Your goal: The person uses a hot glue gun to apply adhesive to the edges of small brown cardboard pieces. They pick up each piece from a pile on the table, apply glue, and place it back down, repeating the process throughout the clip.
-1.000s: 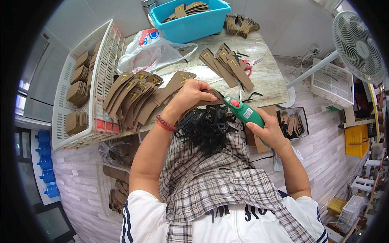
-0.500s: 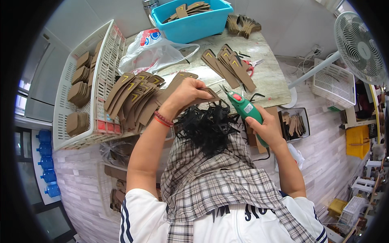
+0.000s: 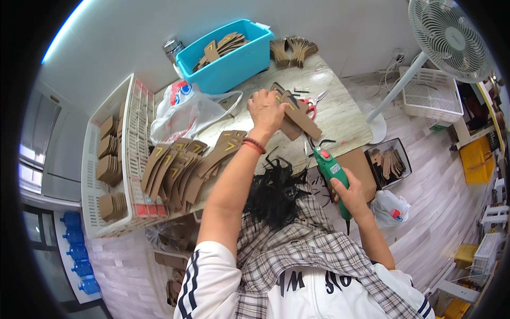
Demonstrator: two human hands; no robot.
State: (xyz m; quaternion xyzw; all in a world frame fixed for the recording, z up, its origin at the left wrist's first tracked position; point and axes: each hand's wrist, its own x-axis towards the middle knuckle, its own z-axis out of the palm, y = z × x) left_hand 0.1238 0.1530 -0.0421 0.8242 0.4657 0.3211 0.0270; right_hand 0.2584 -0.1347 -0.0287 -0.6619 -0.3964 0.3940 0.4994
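My left hand [image 3: 266,110] is stretched across the table to a small fanned pile of brown strips [image 3: 303,121] with yellow angled marks. Its fingers curl over the left edge of the pile, apparently gripping a strip, and partly hide it. In my right hand [image 3: 351,192] is a pair of green electric scissors [image 3: 330,169] with a red button, blades pointing up, in front of the table edge. A tangle of black trimmings [image 3: 276,194] lies on the plaid apron [image 3: 303,250] over my lap. More marked brown strips [image 3: 178,167] overlap in a fan at the left.
A white crate [image 3: 127,175] with stacked brown pieces stands left. Behind are a plastic bag [image 3: 186,114], a blue bin [image 3: 226,69] of strips and upright brown stacks [image 3: 293,51]. Red-handled scissors [image 3: 313,106] lie beyond the pile. A fan [image 3: 376,125] and black-edged box [image 3: 390,165] stand right.
My left hand has moved away from the scissor blades, forward and right to the strip pile. The electric scissors have dropped lower and nearer my body. The strip held earlier is no longer beside the blades.
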